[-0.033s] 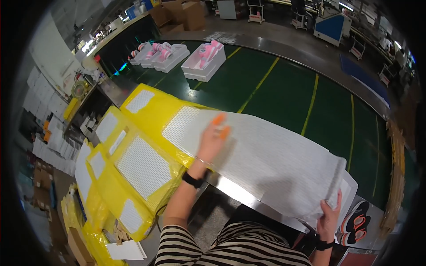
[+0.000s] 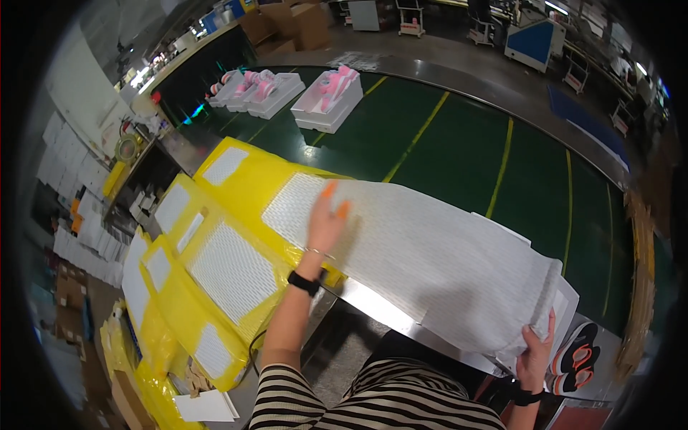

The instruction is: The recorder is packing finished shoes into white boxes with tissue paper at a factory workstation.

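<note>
A long, thin white wrapping sheet lies across the bench, its left end overlapping a yellow plastic-wrapped pack. At that end my left hand hovers over or touches the sheet; contact is unclear. Orange covers show on two of its fingertips, which are apart, though slightly blurred. My right hand grips the sheet's near right corner, thumb on top, beside a rolled or folded edge. Under that edge, more white sheets stick out. A pair of black shoes with orange trim sits just right of my right hand.
More yellow-wrapped packs cover the left side. Beyond the sheet runs a green surface with yellow lines, carrying a white box with pink shoes and further boxes. A cardboard strip stands at the right edge.
My left hand has slid left along the sheet toward the yellow pack. My right hand keeps its grip at the corner, shifted very slightly right in the picture.
</note>
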Tool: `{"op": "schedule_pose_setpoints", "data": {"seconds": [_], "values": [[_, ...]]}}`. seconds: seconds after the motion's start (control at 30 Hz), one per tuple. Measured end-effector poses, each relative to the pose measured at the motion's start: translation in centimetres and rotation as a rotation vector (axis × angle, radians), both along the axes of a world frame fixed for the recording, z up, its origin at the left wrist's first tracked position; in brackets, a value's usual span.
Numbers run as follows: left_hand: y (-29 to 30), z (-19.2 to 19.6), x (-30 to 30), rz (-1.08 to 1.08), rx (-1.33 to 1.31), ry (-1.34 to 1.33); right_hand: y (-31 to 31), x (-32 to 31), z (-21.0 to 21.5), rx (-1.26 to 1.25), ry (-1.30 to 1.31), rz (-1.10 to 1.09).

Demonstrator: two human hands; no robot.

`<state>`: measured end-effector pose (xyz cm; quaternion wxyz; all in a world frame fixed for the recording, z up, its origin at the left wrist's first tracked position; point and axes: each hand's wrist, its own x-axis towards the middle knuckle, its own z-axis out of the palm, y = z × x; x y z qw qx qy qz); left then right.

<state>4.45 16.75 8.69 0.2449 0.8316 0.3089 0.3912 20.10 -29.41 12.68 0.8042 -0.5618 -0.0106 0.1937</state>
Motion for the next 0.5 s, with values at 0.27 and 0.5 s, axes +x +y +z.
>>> {"op": "schedule_pose_setpoints", "data": {"seconds": [0.27,0.5], "values": [[4.3,-9.4,-4.4,0.103,0.075,0.471,-4.4,4.1,-2.4,-0.145,0.184,-0.026],[-1.3,-4.8,1.7,-0.059,-0.261,0.321,-11.9,10.8,-7.5,-0.399,-0.069,-0.204]]}}
